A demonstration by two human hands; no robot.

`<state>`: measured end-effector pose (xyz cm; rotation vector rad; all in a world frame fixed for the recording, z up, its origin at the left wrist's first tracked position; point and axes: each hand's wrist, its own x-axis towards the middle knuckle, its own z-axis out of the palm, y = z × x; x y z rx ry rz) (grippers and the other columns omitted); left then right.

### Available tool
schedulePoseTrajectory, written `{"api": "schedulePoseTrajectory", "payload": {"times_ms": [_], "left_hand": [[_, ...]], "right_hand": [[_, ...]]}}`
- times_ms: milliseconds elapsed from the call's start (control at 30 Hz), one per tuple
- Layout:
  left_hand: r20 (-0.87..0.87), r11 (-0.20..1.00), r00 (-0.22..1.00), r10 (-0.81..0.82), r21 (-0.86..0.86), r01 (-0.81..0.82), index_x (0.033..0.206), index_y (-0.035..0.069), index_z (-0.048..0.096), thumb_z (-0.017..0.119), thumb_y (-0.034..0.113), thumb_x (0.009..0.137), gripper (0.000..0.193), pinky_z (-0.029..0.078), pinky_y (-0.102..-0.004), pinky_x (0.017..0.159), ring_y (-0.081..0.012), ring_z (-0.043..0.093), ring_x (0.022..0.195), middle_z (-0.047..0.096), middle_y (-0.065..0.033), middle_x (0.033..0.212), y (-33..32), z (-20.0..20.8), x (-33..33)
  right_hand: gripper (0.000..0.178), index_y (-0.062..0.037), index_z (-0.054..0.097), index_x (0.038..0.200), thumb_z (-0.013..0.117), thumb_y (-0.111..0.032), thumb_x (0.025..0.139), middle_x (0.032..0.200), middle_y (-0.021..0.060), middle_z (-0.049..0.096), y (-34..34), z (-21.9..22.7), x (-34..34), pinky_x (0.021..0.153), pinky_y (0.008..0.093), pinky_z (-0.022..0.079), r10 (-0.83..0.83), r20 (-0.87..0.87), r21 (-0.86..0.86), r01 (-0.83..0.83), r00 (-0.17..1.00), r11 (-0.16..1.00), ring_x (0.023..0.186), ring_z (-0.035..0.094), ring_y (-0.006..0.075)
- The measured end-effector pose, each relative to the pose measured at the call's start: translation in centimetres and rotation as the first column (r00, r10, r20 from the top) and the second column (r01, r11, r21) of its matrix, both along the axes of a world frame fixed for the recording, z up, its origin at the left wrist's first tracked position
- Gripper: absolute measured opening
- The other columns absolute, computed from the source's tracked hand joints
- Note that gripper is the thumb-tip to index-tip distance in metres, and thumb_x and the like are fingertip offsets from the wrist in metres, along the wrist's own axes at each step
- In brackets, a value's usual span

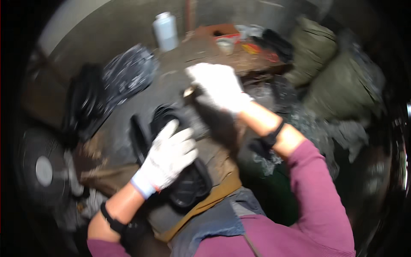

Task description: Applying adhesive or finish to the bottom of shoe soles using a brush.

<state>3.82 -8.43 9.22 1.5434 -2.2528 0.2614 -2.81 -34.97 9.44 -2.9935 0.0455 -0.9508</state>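
My left hand (169, 152), in a white knit glove, lies with fingers spread over a black moulded piece (190, 184) with a raised rim, shaped like a shoe sole. Past its fingertips are another black piece (165, 113) and a long narrow black one (139, 135) on the grey worktop. My right hand (218, 85), gloved in white too, is raised over the far right of the worktop, blurred by motion. Its fingers look curled round something; a pale rounded end (188, 91) shows below them, but the rest is hidden.
A white plastic bottle (165, 32) stands at the back. Black plastic bags (128, 73) lie at the left, above a fan (44, 171). Open red box (220, 32) at the back; stuffed green sacks (342, 85) at the right. Brown cloth (222, 188) covers the near edge.
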Motion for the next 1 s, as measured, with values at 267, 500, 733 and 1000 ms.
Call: {"api": "schedulePoseTrajectory", "payload": {"times_ms": [267,500,733,1000], "left_hand": [[0.012,0.997,0.997,0.077,-0.011,-0.077,0.092,0.015,0.07,0.07,0.01,0.07,0.022,0.046,-0.0635,0.106,-0.0337,0.064,0.116,0.068,-0.0063,0.104,0.6,-0.4,-0.7],[0.071,0.993,0.991,0.116,0.023,-0.118,0.087,0.018,0.069,0.07,0.009,0.073,0.017,0.046,-0.0613,0.11,-0.034,0.063,0.121,0.068,-0.0056,0.106,0.0,-1.1,-1.2],[0.105,0.997,0.992,0.072,0.012,-0.073,0.089,0.019,0.072,0.072,0.012,0.072,0.019,0.044,-0.0626,0.111,-0.0333,0.063,0.119,0.069,-0.0046,0.107,-0.6,0.0,-0.7],[0.033,0.993,0.998,0.044,0.104,-0.048,0.086,0.021,0.072,0.077,0.004,0.065,0.028,0.04,-0.0672,0.112,-0.0318,0.068,0.118,0.074,-0.0025,0.108,0.6,5.4,0.5]], "right_hand": [[0.014,-0.0128,0.076,0.093,0.067,-0.021,0.088,0.093,0.0101,0.073,0.6,-4.4,4.9,0.08,0.0437,0.052,-0.225,-0.177,-0.04,0.222,0.958,0.974,0.092,0.073,0.0282],[0.036,-0.0078,0.08,0.09,0.081,-0.043,0.081,0.094,0.0117,0.074,0.2,-4.3,5.7,0.081,0.0451,0.049,-0.201,-0.158,0.102,0.219,0.967,0.97,0.099,0.071,0.031],[0.037,-0.0054,0.079,0.09,0.079,-0.042,0.083,0.095,0.0152,0.072,-0.6,-1.0,5.2,0.078,0.0491,0.051,-0.221,-0.022,0.128,0.222,0.975,0.967,0.094,0.07,0.0359],[0.03,-0.0073,0.077,0.104,0.055,-0.027,0.1,0.107,0.0148,0.076,-6.2,5.4,0.6,0.083,0.0479,0.059,-0.068,0.227,0.044,0.06,0.971,0.997,0.098,0.074,0.0351]]}}
